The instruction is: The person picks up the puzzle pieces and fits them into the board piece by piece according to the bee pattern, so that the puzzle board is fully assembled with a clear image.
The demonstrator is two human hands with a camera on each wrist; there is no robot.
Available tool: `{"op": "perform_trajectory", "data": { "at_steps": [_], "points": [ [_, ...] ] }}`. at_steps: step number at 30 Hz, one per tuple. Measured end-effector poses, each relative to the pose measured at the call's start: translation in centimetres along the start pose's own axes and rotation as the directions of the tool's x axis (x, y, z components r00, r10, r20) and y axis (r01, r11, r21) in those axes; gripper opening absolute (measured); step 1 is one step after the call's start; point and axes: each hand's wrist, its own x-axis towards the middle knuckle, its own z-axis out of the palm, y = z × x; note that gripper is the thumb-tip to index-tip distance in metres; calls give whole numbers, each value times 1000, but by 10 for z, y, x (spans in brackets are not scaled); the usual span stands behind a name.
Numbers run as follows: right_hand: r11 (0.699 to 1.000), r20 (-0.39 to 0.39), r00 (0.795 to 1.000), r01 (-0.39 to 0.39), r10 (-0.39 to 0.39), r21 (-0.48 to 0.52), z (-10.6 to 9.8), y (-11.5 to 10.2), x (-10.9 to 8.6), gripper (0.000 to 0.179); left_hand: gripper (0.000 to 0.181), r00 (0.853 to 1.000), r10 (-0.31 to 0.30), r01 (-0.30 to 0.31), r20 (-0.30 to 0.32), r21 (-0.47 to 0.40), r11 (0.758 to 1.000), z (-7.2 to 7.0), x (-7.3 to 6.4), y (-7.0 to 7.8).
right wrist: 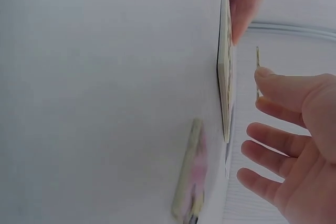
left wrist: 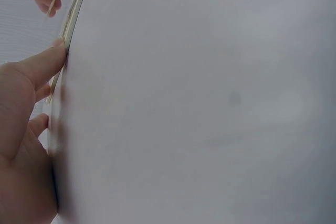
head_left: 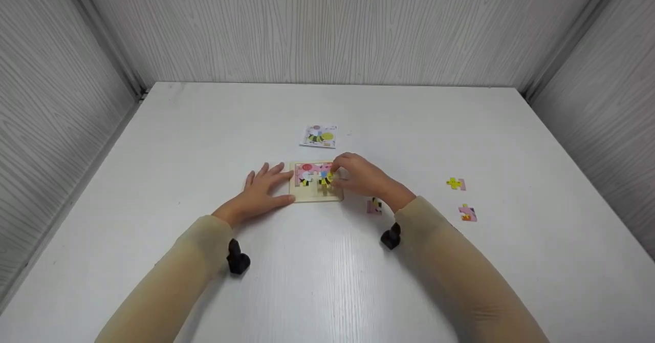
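Observation:
My left hand [head_left: 258,192] lies spread at the left side of a shallow wooden puzzle board [head_left: 306,195]. Its thumb and a fingertip touch the frame, as the left wrist view also shows. Several pink and bee-patterned pieces fill the back part of the board, while bare wood shows at the front. Over the board's right half, my right hand [head_left: 363,176] pinches a thin jigsaw piece [right wrist: 258,59] between thumb and index finger, held above the surface with its other fingers loosely apart. The fingers partly cover the board's right edge.
Just right of the board, near the right wrist, lies a pink and black jigsaw piece [head_left: 374,206]. Farther right are a yellow piece [head_left: 455,183] and a pink one [head_left: 467,213]. A square bee picture [head_left: 319,135] lies behind the board. White panels enclose the table.

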Motion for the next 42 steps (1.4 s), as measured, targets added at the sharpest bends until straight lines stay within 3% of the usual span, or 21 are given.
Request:
{"op": "perform_trajectory", "data": {
  "at_steps": [5, 10, 23, 30, 42],
  "points": [
    [998, 23, 999, -34, 36, -62, 2, -9, 8, 31, 67, 1000, 7, -7, -1, 10, 1000, 0, 1, -1],
    [994, 54, 994, -90, 94, -64, 5, -13, 15, 36, 68, 1000, -6, 6, 13, 13, 1000, 0, 2, -1],
    [986, 81, 986, -136, 144, -97, 9, -13, 21, 35, 67, 1000, 3, -3, 11, -7, 1000, 3, 4, 1],
    [984, 64, 994, -83, 94, -156, 10, -16, 27, 28, 67, 1000, 9, -9, -10, 2, 1000, 1, 1, -1],
    [979, 68, 991, -99, 112, -176, 13, -18, 29, 29, 67, 1000, 0, 0, 0, -1, 1000, 0, 0, -1]
  ]
}}
